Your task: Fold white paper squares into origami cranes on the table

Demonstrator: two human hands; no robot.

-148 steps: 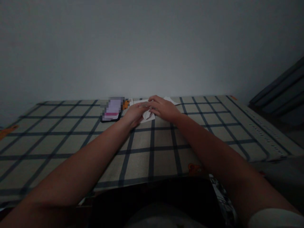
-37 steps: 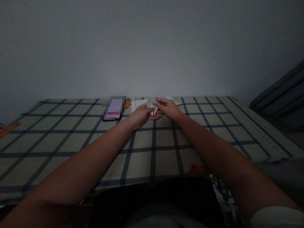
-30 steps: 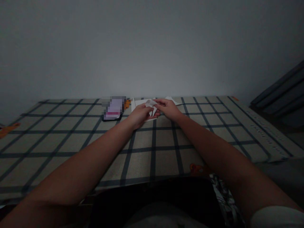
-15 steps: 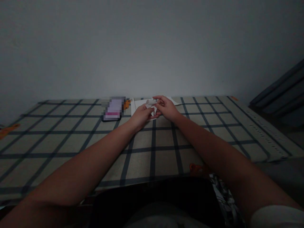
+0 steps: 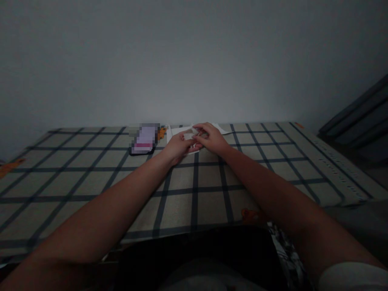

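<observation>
Both my arms reach far across a checked tablecloth. My left hand and my right hand meet over a small folded piece of white paper, and the fingers of both pinch it just above the cloth. Under and behind the hands lies a flat white sheet. The light is dim, so the folds of the small piece are hard to make out.
A dark phone with a lit, blurred screen lies just left of my left hand. Another white scrap shows behind my right hand. A plain wall rises behind the table, and dark slats stand at the right.
Earlier the hands pressed the paper flat on the cloth; since then they raised it and kept working it between the fingers. In the last half second the hands closed in tighter.
</observation>
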